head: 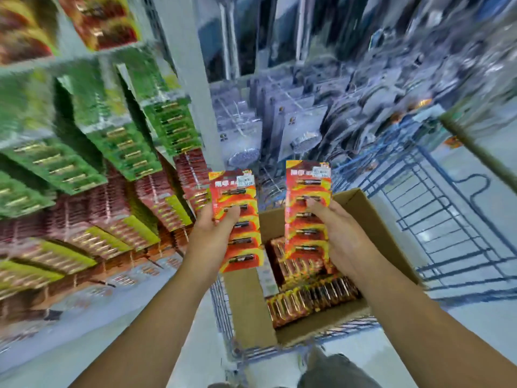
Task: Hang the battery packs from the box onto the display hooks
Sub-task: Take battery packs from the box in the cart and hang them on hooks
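A red battery pack in each of my hands, held up over the open box.

My left hand (216,233) grips one red-and-orange battery pack (237,219) from its left edge, thumb pressed across the front and fingers curled behind the card; a white price sticker sits at its top. My right hand (340,236) pinches a second battery pack (307,208) the same way from the right, thumb on the face near a battery blister. Both cards stand upright, near each other but apart. Below them the cardboard box (246,309) rests in a blue wire cart (453,219), with more red packs (310,298) stacked inside. To my left, blurred display hooks carry rows of green packs (126,152) above and red packs (112,197) below.
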Motion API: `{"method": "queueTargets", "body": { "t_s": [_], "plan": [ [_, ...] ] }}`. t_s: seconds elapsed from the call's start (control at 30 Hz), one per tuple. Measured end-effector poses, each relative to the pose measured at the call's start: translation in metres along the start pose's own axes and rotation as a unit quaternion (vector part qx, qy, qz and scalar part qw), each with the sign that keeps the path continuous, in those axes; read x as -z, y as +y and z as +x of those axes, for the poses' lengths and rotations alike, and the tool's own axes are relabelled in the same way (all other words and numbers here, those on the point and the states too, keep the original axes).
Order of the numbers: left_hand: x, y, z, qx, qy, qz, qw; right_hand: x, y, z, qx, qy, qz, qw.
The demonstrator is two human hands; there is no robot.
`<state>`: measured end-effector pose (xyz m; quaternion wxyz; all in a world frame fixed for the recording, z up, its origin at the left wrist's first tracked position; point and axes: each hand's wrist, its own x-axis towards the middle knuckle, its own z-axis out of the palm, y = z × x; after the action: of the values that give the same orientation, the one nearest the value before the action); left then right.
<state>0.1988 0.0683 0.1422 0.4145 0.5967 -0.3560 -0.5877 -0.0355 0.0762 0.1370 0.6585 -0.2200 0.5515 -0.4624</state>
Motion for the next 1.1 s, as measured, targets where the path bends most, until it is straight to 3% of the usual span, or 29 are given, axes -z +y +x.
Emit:
{"method": "queueTargets", "body": {
  "t_s": [0.13,0.37,0.7,1.1],
  "plan": [
    [0.04,0.048,-0.027,-0.045,-0.006,-0.028,0.999,-0.045,-0.027,-0.027,0.026,-0.027,-0.009,0.999],
    [0.076,0.133,-0.082,-0.144,0.115,-0.061,0.981,-0.103,-0.093,-0.065,0.088,-0.119,-0.081,0.986],
    [0.089,0.197,-0.155,-0.222,0.204,-0.099,0.948,-0.165,-0.153,-0.098,0.13,-0.235,-0.113,0.956],
    [0.137,0.249,-0.121,-0.279,0.178,-0.072,0.941,-0.273,-0.176,-0.082,0.191,-0.22,-0.126,0.948]
  ]
}}
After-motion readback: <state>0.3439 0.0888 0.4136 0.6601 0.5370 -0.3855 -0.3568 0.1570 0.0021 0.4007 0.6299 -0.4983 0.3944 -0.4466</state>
